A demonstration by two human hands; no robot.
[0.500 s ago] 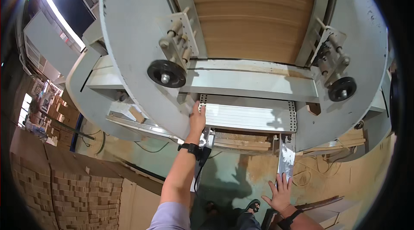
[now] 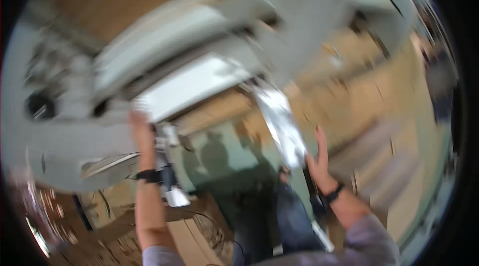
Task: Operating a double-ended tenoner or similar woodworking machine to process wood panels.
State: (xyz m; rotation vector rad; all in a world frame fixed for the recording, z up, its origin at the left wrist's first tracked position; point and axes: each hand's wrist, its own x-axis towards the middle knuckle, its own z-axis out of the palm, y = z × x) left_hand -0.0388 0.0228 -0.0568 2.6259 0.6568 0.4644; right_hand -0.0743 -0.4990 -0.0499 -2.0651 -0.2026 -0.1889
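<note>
Motion blurs much of the view. My left hand is at the left end of a bright white metal plate low on a large grey machine. Its fingers are smeared, and whether they touch the plate is unclear. Over to the right, my right hand is open, with a finger pointing up and apart from the thumb. It is beside the near end of a shiny metal rail that slants down from the machine. I see nothing in its grasp.
A blurred black knob is on the machine's left side. A shorter metal rail ends near my left forearm. Brown boards lie to the right, and flat brown cardboard is at the lower left. A dark shape stands at the far right.
My view has swung to the right, so the machine now looks tilted and further left. My right hand is now beside the rail's end, seen edge-on. My left hand stays near the plate's left end.
</note>
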